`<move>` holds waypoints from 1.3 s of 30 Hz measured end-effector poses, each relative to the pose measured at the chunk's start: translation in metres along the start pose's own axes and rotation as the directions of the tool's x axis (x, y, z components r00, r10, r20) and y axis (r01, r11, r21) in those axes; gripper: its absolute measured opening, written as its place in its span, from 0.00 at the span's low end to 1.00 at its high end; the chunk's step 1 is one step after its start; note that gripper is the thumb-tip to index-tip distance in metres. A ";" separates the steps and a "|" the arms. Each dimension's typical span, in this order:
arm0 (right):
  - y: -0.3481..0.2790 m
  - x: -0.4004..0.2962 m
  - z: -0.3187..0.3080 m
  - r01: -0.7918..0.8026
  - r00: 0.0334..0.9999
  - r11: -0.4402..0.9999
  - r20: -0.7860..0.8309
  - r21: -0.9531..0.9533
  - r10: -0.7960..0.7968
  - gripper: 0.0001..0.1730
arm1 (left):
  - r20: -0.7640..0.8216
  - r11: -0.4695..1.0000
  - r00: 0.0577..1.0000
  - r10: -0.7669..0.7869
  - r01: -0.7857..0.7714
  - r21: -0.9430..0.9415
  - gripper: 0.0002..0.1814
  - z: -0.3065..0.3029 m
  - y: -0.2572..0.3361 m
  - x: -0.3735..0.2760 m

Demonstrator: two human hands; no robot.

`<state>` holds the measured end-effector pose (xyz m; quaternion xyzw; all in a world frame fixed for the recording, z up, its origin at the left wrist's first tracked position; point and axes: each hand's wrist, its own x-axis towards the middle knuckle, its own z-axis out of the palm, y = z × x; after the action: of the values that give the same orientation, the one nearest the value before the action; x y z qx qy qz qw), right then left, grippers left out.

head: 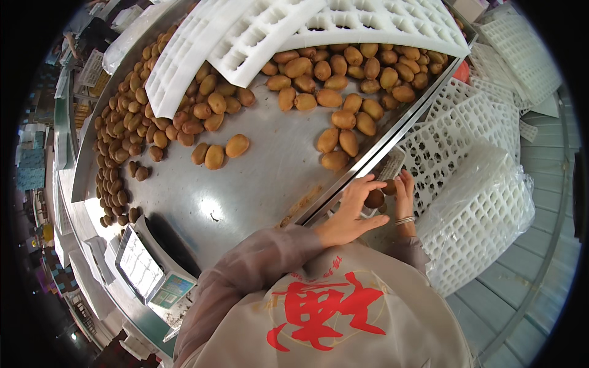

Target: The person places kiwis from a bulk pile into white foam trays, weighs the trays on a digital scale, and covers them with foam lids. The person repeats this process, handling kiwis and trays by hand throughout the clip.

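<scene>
Beside the metal rim of the sorting table (257,193), my left hand (350,209) is spread over a white plastic crate (395,162), its fingertips near a brown kiwifruit (374,198). My right hand (405,195), with a pale band at the wrist, is at the crate's other side, its fingers against another kiwifruit (389,186); whether it grips the fruit is unclear. Many loose kiwifruit (343,119) lie on the steel table, larger ones in the middle and at the far right, smaller ones (110,184) along the left.
White foam trays with cups (377,20) lie over the fruit at the back. More trays (460,119) and a plastic-wrapped tray stack (478,221) are at right. A weighing scale with a lit screen (140,264) stands at lower left. A person's arm (71,43) shows at upper left.
</scene>
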<state>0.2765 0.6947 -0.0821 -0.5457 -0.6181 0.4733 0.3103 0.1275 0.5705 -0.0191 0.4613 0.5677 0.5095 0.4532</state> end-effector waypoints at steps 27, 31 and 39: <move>-0.083 0.031 0.033 -0.582 0.796 0.512 0.571 0.631 0.202 0.11 | 0.067 0.339 0.948 -0.310 0.176 -0.924 0.11 -0.062 -0.010 0.027; -0.073 0.016 0.008 -0.447 0.886 0.623 0.411 0.642 0.213 0.11 | 0.158 0.474 0.943 -0.292 0.286 -0.832 0.09 -0.030 -0.003 0.029; -0.017 -0.008 -0.028 -0.327 0.943 0.694 0.178 0.641 0.281 0.11 | 0.351 0.518 0.850 -0.392 0.519 -0.680 0.06 0.043 -0.019 0.028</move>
<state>0.2969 0.6950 -0.0553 -0.4787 -0.3208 0.7235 0.3802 0.1641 0.6039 -0.0425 0.1022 0.3675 0.5233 0.7620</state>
